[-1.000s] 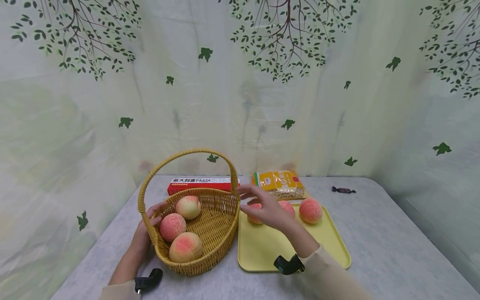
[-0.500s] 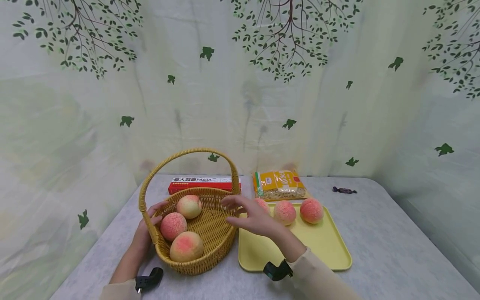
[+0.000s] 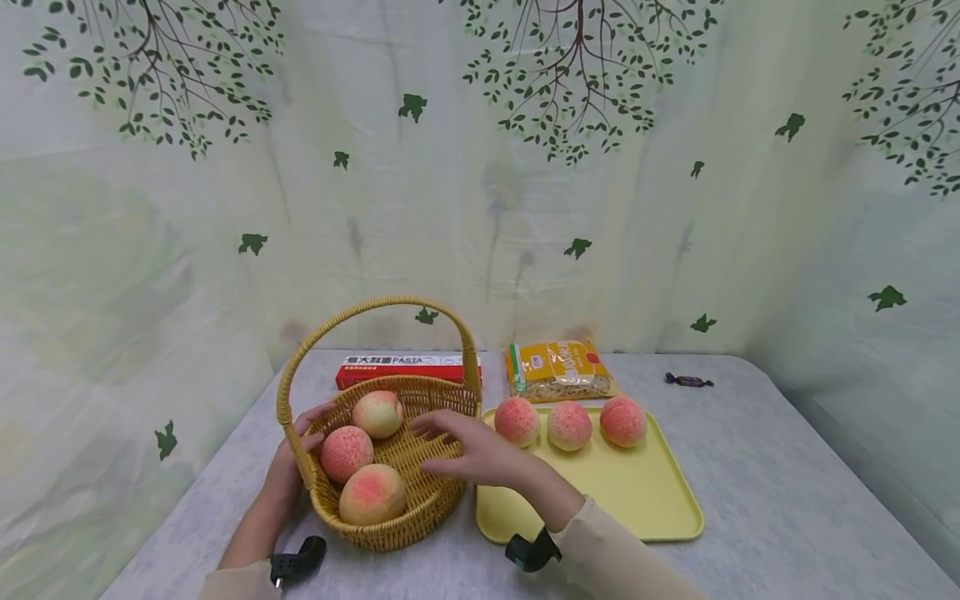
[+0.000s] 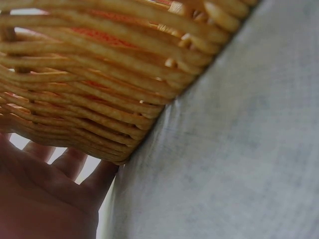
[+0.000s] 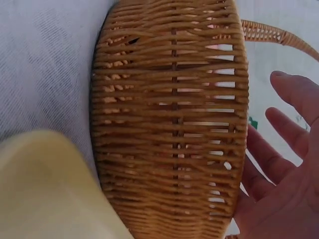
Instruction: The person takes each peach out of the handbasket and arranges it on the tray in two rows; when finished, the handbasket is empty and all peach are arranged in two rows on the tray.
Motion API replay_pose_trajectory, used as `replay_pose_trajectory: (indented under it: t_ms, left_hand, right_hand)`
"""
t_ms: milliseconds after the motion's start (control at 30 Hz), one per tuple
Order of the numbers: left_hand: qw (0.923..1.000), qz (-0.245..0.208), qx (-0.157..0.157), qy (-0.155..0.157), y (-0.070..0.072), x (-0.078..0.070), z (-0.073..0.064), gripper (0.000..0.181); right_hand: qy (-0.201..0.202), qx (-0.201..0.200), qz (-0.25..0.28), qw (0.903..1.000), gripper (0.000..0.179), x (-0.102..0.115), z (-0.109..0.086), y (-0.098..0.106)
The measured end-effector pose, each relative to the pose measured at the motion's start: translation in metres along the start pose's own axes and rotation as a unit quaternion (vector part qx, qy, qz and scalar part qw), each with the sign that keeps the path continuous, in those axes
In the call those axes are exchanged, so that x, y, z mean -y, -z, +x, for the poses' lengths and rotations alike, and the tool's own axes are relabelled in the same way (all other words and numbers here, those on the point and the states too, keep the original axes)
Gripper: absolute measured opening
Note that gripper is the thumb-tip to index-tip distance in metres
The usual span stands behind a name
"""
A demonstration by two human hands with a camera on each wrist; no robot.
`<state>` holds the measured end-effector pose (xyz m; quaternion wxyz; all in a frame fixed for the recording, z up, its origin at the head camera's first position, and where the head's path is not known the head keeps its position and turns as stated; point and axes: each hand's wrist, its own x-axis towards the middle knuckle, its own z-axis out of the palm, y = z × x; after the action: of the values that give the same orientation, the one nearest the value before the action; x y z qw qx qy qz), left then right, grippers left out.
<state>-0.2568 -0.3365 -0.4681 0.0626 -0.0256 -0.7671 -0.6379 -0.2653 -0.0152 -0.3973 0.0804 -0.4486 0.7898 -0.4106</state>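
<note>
A wicker basket [image 3: 427,446] with a tall arched handle stands on the table, with three peaches along the left of its inside: a pale one [image 3: 377,414], a pink one [image 3: 347,454] and a larger one [image 3: 372,494]. My left hand [image 3: 283,467] holds the basket's left rim; in the left wrist view its fingers [image 4: 71,163] run partly behind the woven wall. Over the basket's right side, my right hand [image 3: 480,450] hovers with parted, slightly bent fingers and nothing in them. Right of the basket, a yellow tray [image 3: 600,500] carries three pink peaches [image 3: 570,426] along its far side.
Behind the basket lies a red and white pasta box [image 3: 408,369]. A yellow bag of pasta [image 3: 561,371] sits beyond the tray, and a dark wrapped candy [image 3: 688,380] lies at the far right. A printed curtain [image 3: 480,208] hangs behind the table.
My right hand has moved left and nearer, from the basket's right rim to over its inside, uncovering the tray's leftmost peach. The left hand and basket have stayed in place.
</note>
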Motion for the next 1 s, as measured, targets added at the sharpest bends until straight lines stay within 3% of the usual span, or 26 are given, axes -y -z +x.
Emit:
replay_pose_trajectory:
  t_ms: [500, 1000]
  left_hand:
    - [1.0, 0.006, 0.001, 0.005, 0.0, 0.0, 0.0, 0.05]
    - [1.0, 0.007, 0.0, -0.003, -0.001, -0.002, -0.003, 0.05]
  right_hand:
    - [0.032, 0.087, -0.08, 0.9925, 0.053, 0.009, 0.03, -0.021]
    - [0.01, 0.144, -0.15, 0.9781, 0.056, 0.013, 0.04, -0.027]
